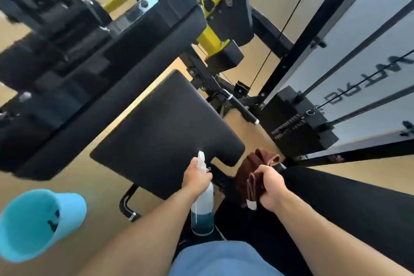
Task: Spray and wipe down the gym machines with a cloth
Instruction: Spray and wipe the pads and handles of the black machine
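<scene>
My left hand grips the neck of a clear spray bottle with blue liquid in its lower part. Its white nozzle points at the near edge of a black padded seat of a gym machine. My right hand holds a bunched brown cloth just right of the seat, above a black padded roller. A larger black back pad slants across the upper left.
A light blue bucket stands on the tan floor at the lower left. The weight stack with its guide rods and white shroud fills the right. Yellow frame parts and a cable sit behind the seat.
</scene>
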